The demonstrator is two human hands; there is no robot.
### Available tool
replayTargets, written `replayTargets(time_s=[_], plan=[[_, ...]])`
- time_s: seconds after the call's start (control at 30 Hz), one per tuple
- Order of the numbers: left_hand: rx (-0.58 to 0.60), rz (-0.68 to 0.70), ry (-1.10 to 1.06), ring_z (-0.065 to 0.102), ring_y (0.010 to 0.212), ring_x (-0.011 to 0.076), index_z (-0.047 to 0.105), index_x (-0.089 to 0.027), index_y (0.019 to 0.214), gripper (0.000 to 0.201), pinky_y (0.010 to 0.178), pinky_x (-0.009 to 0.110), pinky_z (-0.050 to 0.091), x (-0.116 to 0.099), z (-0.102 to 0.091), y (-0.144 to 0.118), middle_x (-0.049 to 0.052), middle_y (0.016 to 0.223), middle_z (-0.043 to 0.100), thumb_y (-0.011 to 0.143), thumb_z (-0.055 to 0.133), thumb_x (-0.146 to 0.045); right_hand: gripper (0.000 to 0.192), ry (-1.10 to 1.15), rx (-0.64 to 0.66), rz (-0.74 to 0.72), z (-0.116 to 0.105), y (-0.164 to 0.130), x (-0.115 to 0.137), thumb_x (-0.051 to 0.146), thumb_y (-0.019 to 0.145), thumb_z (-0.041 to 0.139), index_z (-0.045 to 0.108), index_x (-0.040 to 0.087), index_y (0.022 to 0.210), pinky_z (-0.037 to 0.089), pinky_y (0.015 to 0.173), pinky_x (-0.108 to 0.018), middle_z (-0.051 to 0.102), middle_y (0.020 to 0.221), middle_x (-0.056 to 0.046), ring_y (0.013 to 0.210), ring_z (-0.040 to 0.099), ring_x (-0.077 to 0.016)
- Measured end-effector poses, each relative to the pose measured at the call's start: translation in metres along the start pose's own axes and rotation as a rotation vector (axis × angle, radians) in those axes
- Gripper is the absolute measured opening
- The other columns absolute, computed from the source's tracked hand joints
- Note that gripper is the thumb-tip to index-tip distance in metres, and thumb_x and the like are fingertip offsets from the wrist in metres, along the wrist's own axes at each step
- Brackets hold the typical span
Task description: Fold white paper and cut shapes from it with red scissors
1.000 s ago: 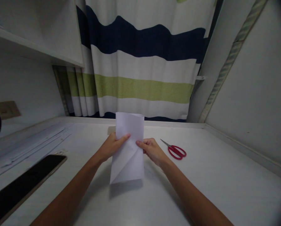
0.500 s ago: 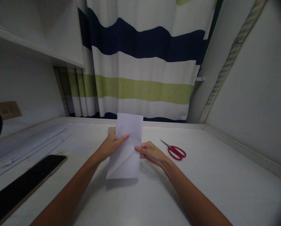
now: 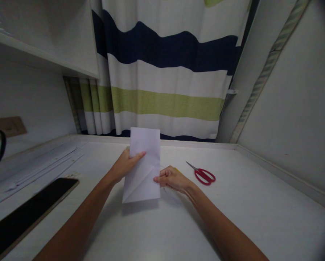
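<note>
A folded sheet of white paper is held up above the table, with a slanting crease across its lower part. My left hand grips its left edge, thumb lying across the front and the other fingers hidden behind. My right hand pinches the lower right edge between thumb and curled fingers. Behind the right wrist, a roll of clear tape seems to lie on the table, mostly hidden. Scissors with red handles rest to the right of my right hand, apart from it.
A dark phone-like slab lies along the left of the white table. A striped curtain hangs behind the table's back edge. Overhead at left juts a shelf, and a socket plate is on the left wall.
The paper has shifted slightly left and up. My right hand has slid a little lower along its right edge, and my left hand still grips the left side.
</note>
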State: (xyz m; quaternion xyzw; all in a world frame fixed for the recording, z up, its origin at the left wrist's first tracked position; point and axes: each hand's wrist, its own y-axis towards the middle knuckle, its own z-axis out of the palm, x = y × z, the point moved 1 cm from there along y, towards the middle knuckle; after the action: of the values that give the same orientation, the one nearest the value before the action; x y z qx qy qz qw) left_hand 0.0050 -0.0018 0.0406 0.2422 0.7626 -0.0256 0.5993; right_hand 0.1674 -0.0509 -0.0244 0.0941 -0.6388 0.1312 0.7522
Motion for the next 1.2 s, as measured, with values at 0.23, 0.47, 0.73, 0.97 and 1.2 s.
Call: replayTargets(time_s=[0.23,0.47,0.73,0.97,1.2], plan=[[-0.036,0.033,0.000,0.060,0.078,0.0216,0.058,-0.012,0.093,0.039,0.065,0.028,0.048,0.001,-0.005,0.000,0.008,0.088,0.065,0.067,0.053,-0.040,0.017,-0.069,0.051,-0.013,0.002,-0.001,-0.001,0.027,0.058,0.065,0.063,0.011,0.060,0.041,0.062,-0.023,0.059,0.056,0.000,0.053,0.053,-0.0081],[-0.088,0.016,0.018,0.061,0.074,0.0227,0.060,-0.012,0.087,0.038,0.061,0.030,0.049,0.002,-0.013,0.002,0.008,0.086,0.065,0.065,0.054,-0.042,0.021,-0.215,0.038,-0.026,0.003,-0.004,0.001,0.032,0.058,0.064,0.063,0.012,0.063,0.041,0.062,-0.025,0.061,0.062,-0.002,0.063,0.057,-0.0141],[-0.146,0.014,-0.013,0.060,0.077,0.0237,0.060,-0.012,0.091,0.040,0.063,0.031,0.049,0.005,-0.018,0.006,0.010,0.090,0.064,0.064,0.055,-0.042,0.019,-0.128,0.185,0.030,0.003,-0.008,0.005,0.024,0.056,0.066,0.063,0.010,0.069,0.043,0.071,-0.033,0.062,0.065,-0.004,0.069,0.061,-0.0177],[-0.131,-0.020,-0.098,0.059,0.082,0.0238,0.059,-0.012,0.090,0.039,0.069,0.032,0.048,0.009,-0.013,0.007,0.011,0.095,0.063,0.064,0.056,-0.041,0.032,-0.204,0.037,-0.051,-0.013,-0.012,0.026,0.025,0.056,0.066,0.063,0.009,0.083,0.039,0.081,-0.037,0.064,0.081,-0.009,0.075,0.059,-0.0164],[0.081,-0.067,-0.157,0.059,0.082,0.0231,0.053,-0.013,0.102,0.047,0.066,0.032,0.049,0.013,0.010,0.000,0.011,0.099,0.061,0.066,0.055,-0.042,0.029,-0.123,-0.195,-0.296,-0.009,-0.005,0.026,0.032,0.062,0.061,0.064,0.012,0.083,0.038,0.080,-0.033,0.065,0.077,-0.006,0.073,0.058,-0.0145]])
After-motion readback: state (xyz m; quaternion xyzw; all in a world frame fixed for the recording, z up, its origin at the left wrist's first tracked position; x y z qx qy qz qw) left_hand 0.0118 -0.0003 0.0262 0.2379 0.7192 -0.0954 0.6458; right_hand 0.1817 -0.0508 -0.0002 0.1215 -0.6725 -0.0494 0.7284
